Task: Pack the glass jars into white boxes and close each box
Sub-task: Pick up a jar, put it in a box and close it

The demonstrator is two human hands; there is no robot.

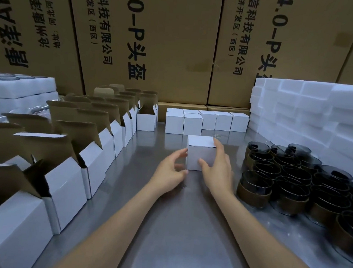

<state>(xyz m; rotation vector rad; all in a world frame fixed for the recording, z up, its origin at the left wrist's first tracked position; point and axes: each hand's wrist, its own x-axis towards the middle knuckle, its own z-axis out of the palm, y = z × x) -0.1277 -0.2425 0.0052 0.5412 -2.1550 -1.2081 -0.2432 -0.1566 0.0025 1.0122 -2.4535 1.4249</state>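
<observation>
A closed white box (200, 151) stands on the steel table in the middle. My right hand (217, 168) wraps its right side, thumb on the front face and fingers over the top right corner. My left hand (171, 169) is at the box's left side, fingers curved, fingertips touching its left edge. Several dark glass jars (290, 181) with brown bands stand clustered at the right. Open white boxes (98, 149) with raised brown flaps run in a row along the left. Several closed white boxes (206, 120) line the back.
White foam blocks (312, 115) are stacked at the back right. More foam trays (16, 89) lie at the far left. Large brown cartons (157, 43) form a wall behind the table. Bare steel table (176, 229) shows between my forearms.
</observation>
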